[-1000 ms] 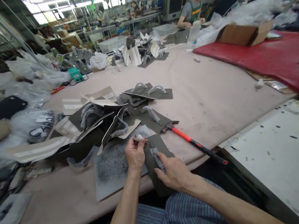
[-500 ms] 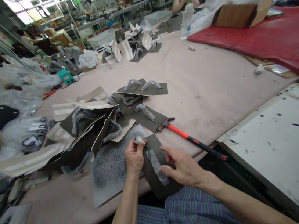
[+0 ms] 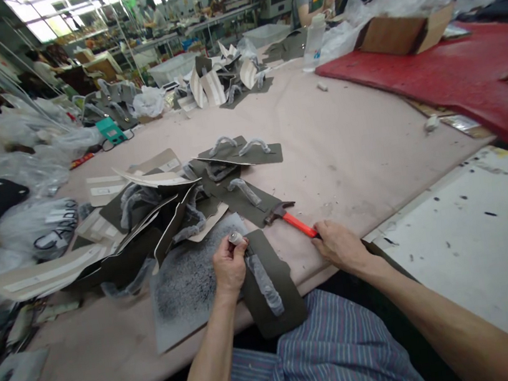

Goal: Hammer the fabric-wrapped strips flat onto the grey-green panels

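My left hand point(image 3: 230, 272) is closed around a short whitish cylinder point(image 3: 235, 238), its round end facing up; its lower end is hidden by my fingers. It is held at the upper end of a dark grey-green panel point(image 3: 280, 269) that overhangs the front table edge. A strap handle point(image 3: 264, 285) wrapped in clear plastic lies along that panel. To the right, my right hand point(image 3: 341, 245) has its fingers closed on the red and black handle of a claw hammer point(image 3: 298, 223). The hammer's head rests by another panel. Beneath my left hand is a black-speckled grey board point(image 3: 181, 298).
A heap of similar panels point(image 3: 146, 231) with wrapped handles lies left of the board. Farther back are more panels point(image 3: 213, 86), a plastic bottle point(image 3: 314, 43) and a cardboard box point(image 3: 395, 33) on a red sheet point(image 3: 359, 65). A white spotted table point(image 3: 473, 235) adjoins at right.
My right hand has moved right, off the panel and wrapped handle, and taken hold of the hammer's handle. My left hand keeps the cylinder at the same place on the panel.
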Tool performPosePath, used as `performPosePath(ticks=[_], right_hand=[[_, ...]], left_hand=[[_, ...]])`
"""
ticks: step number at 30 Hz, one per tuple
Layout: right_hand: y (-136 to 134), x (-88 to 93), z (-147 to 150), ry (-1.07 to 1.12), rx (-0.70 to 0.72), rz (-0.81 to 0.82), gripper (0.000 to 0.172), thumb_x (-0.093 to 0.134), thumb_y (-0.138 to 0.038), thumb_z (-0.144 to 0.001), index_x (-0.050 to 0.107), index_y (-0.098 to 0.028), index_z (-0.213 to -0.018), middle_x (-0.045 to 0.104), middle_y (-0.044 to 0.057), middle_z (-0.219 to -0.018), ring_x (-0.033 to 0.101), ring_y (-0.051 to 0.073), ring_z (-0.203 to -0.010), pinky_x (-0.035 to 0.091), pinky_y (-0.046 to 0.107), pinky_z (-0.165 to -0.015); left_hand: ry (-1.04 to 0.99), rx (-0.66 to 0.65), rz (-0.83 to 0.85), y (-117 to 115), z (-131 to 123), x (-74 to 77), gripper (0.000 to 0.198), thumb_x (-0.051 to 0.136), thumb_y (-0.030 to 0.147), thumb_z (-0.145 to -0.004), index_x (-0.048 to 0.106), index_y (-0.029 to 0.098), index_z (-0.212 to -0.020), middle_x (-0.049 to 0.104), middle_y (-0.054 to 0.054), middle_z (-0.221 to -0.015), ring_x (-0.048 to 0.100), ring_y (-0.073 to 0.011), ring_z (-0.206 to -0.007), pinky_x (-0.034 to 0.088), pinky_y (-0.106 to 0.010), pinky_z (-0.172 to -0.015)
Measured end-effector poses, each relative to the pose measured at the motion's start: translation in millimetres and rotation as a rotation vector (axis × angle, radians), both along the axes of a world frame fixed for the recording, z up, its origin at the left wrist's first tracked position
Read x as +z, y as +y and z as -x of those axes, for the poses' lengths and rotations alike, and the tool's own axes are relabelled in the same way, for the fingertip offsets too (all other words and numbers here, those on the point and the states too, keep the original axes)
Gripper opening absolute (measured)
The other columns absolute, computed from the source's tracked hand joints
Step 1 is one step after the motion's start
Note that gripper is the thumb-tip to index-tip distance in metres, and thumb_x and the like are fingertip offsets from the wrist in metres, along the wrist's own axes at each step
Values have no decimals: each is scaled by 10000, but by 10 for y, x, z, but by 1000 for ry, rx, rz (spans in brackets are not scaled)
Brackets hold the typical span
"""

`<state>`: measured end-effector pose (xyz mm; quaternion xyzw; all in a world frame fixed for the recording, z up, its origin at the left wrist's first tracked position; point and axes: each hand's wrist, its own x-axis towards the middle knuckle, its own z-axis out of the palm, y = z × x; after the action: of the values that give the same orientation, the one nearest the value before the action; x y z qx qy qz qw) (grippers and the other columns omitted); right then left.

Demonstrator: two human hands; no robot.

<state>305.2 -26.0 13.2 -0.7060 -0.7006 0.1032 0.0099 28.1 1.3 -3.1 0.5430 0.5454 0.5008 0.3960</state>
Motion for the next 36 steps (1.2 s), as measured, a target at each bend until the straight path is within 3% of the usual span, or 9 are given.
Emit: performPosePath(ticks=[7, 9, 12, 16, 21, 27, 29, 33, 36], right_hand=[[130, 245, 146, 1130, -323, 626, 106, 518, -211, -811, 519, -163, -905, 500, -27, -674, 440, 98, -500, 360, 210, -464], [109, 362, 276, 1240, -411, 653, 116, 463, -293, -869, 483, -179, -874, 416, -62, -621, 333, 75, -417, 302, 192, -396], [36, 636, 460, 1198, -341, 382, 279, 354, -454, -957, 438, -211, -851, 362, -78, -593, 282, 76, -397, 252, 187, -375], [-68, 983, 588, 813, 33, -228, 342, 318, -479, -994, 444, -210, -825, 452, -28, -597, 413, 115, -506, 311, 235, -495], [-39, 1273, 610, 278, 417, -124, 201, 425, -329, -969, 486, -199, -828, 502, 1, -590, 360, 117, -462, 188, 287, -496], [-48, 1557, 688, 536, 123, -565, 324, 262, -410, -1037, 447, -215, -857, 475, -12, -601, 395, 116, -470, 257, 253, -497], [-100, 1432, 699, 517, 143, -517, 334, 242, -393, -1037, 451, -208, -854, 485, -3, -598, 407, 120, -467, 261, 256, -495], [-154, 1161, 618, 219, 425, -82, 269, 376, -357, -1013, 505, -185, -852, 549, 22, -603, 439, 134, -477, 190, 288, -499], [-104, 1087, 524, 151, 352, 14, 268, 368, -366, -1032, 534, -176, -942, 607, 41, -680, 523, 157, -550, 192, 294, -526]], left_hand=[[203, -9, -94, -47, 8, -1, 147, 623, 269, -838, 686, 196, -950, 730, -31, -863, 676, -187, -803, 506, -268, -772], [260, -13, -115, -59, 8, 17, 147, 608, 261, -843, 686, 201, -952, 727, -29, -856, 671, -188, -793, 499, -268, -761], [281, -11, -117, -76, 2, 35, 137, 597, 250, -844, 686, 212, -941, 725, -24, -847, 667, -188, -778, 490, -265, -748], [262, -9, -136, -85, -1, 39, 141, 605, 249, -839, 685, 220, -952, 721, -21, -840, 658, -187, -763, 484, -260, -740], [317, -13, -160, -84, 5, 35, 81, 605, 239, -829, 676, 213, -858, 666, 2, -704, 600, -167, -636, 456, -253, -656], [284, -35, -134, -86, 1, 45, 136, 587, 259, -852, 689, 212, -928, 707, -17, -816, 639, -175, -738, 473, -253, -715], [279, -36, -122, -85, 1, 43, 130, 588, 260, -850, 687, 209, -917, 703, -16, -806, 633, -170, -724, 470, -249, -705], [334, -26, -110, -86, 5, 28, 97, 596, 258, -829, 670, 196, -822, 652, 5, -683, 588, -150, -618, 452, -238, -638], [348, -23, -108, -85, 4, 28, 133, 590, 262, -835, 682, 188, -895, 685, -3, -739, 623, -155, -664, 478, -243, -676]])
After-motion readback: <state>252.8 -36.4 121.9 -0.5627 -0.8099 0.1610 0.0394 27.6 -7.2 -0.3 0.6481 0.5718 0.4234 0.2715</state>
